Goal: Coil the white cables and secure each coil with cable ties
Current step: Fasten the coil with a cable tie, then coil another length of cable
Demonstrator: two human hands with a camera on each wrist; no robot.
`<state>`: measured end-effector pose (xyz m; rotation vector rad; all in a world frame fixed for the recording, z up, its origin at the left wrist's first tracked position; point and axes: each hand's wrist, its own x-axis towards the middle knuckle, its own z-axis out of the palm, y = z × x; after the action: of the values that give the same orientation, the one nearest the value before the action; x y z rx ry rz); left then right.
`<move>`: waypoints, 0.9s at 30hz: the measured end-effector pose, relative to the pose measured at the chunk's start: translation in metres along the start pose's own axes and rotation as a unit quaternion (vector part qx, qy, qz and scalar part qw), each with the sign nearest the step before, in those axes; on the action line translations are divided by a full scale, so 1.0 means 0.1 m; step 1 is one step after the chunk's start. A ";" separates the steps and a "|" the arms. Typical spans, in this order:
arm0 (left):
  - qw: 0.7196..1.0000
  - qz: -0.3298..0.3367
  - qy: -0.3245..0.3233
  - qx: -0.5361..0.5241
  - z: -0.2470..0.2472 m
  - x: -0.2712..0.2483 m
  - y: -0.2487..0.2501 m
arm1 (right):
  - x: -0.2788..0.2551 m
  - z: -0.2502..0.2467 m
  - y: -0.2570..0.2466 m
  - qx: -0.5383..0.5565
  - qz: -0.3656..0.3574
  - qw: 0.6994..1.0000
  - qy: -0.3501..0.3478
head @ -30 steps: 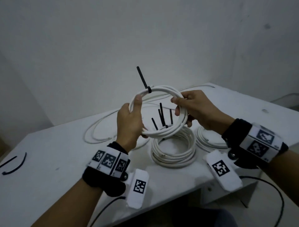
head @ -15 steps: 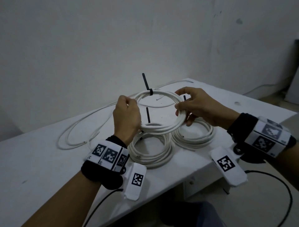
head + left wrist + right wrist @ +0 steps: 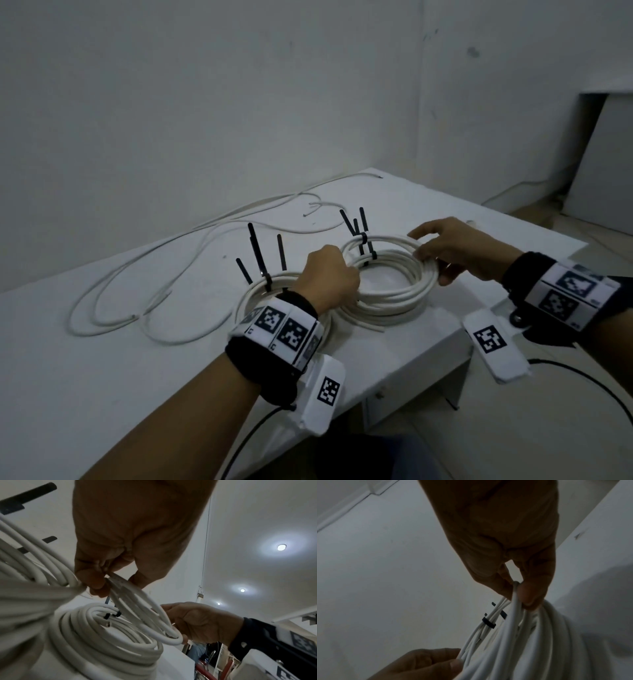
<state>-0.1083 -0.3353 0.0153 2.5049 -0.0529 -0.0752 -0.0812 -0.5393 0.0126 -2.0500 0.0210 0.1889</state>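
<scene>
While the left hand [image 3: 327, 275] pinches one side of the coil [image 3: 394, 245] at frame centre, the right hand [image 3: 455, 251] grips its other side. It seems to hover just above another coil [image 3: 390, 301] on the table [image 3: 102, 359].

Dim, greyish pictures; 3 ceiling lamps [image 3: 281, 547] glare in the left wrist view, near cables blurred.

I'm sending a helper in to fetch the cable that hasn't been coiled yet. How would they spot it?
On the white table, look to the far left side, beyond the two tied coils near the front edge. The loose cable sprawls there in long open loops running back toward the wall. Unlike the coils, it has no black ties and no hand on it.
</scene>
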 end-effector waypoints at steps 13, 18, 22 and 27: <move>0.983 0.094 0.152 -0.041 -0.45 -0.13 -0.13 | 0.05 -0.02 -0.16 -0.214 -0.021 0.973 0.084; 0.955 0.075 0.280 -0.068 -1.04 -0.21 -0.52 | -0.04 0.26 -0.75 -0.211 -0.159 0.962 0.072; 0.958 0.018 0.284 -0.043 -1.45 -0.23 -0.96 | -0.01 0.73 -1.19 -0.213 -0.237 0.948 0.019; 0.966 -0.066 0.251 -0.003 -1.82 -0.21 -1.60 | 0.29 1.34 -1.60 -0.220 -0.270 0.935 -0.068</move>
<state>-0.1138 -0.0973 0.0674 2.4449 0.3216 0.5032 -0.0535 -0.3445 0.0880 -2.3918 -0.7224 -0.0147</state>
